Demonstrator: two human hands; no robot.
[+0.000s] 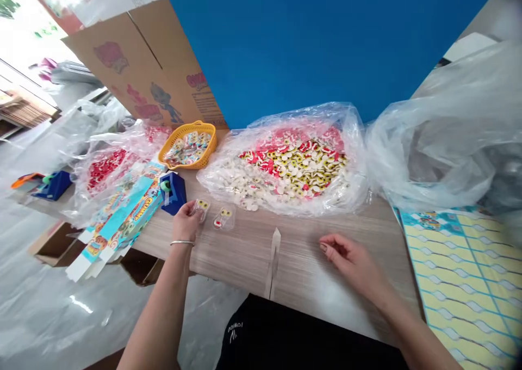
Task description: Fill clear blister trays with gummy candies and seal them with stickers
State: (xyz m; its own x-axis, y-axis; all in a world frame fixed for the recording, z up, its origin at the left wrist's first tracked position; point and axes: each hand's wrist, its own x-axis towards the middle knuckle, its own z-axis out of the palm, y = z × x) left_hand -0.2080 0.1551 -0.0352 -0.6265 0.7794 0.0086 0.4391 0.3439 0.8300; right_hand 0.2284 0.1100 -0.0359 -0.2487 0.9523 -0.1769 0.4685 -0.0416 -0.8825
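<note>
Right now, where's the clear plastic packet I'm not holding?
In the head view, the loose packet lies left of centre on the wood-grain table, right of your left hand and its packet, by the left end of the big clear plastic bag.

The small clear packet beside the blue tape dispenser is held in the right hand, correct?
Wrong hand: the head view shows the left hand holding the small clear packet beside the blue tape dispenser; the right hand is well apart from it.

Blue panel [310, 49], wood-grain table [240, 247], glossy grey floor [44, 310], bright daylight [24, 41] left
</note>
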